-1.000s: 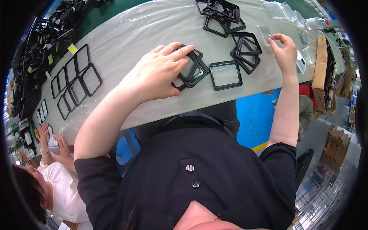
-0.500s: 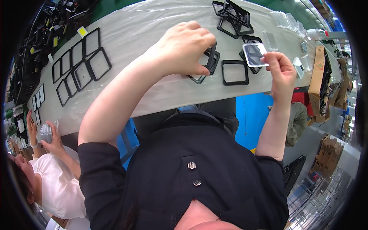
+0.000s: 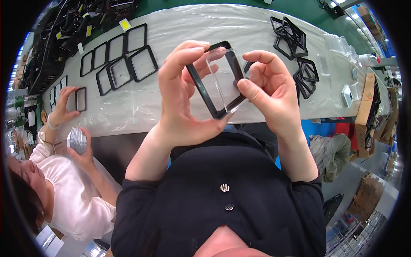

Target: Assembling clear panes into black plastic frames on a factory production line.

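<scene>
Above the near edge of the table, my left hand (image 3: 177, 90) grips a black rectangular frame (image 3: 201, 89) by its sides, thumb at the lower corner and fingers at the top. A clear plastic panel (image 3: 217, 81) with rounded corners lies against the frame, tilted within its outline; whether it is seated I cannot tell. My right hand (image 3: 272, 88) is closed on the panel's right side, thumb and fingers at the frame's right edge. Part of another dark frame behind my right fingers is mostly hidden.
Black frames (image 3: 108, 55) lie in two rows at left; more are piled (image 3: 292, 36) at the far right and stacked (image 3: 306, 75) nearer. Clear panels (image 3: 340, 45), a bottle (image 3: 367, 60) and a cardboard box (image 3: 365, 107) are at right. A co-worker (image 3: 70, 184) at left holds a stack of panels.
My left hand has lifted the black frame off the table toward me. My right hand has brought the clear panel left, up against it. The view has shifted; the co-worker now holds a frame.
</scene>
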### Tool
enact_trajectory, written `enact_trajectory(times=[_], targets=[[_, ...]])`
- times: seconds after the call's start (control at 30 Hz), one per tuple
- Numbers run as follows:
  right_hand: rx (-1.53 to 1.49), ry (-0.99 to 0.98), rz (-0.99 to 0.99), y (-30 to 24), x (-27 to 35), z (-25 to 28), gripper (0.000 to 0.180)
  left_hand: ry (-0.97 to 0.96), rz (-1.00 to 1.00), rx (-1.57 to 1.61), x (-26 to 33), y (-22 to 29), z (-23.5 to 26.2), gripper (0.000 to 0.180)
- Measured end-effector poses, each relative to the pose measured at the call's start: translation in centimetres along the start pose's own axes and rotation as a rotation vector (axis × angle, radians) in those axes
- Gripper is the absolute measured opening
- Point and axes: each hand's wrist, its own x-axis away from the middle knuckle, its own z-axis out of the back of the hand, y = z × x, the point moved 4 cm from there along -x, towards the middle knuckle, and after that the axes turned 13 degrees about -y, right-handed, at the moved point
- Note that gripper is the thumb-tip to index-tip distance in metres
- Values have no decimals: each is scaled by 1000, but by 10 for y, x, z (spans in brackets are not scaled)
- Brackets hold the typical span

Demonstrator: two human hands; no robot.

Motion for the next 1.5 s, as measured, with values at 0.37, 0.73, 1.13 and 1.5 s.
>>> enact_trajectory(times=[0.37,0.73,1.13,1.5], targets=[[-289,-178,-141,-7,-7,-28,58,-54,-48,188,16,11,2,102],[-223,-139,-121,-9,-4,-32,59,-84,-42,93,16,19,2,104],[-124,-104,-173,-5,-8,-33,62,-32,37,199,27,15,2,99],[1042,56,379,34,-14,-34,76,-3,230,155,61,-34,9,100]])
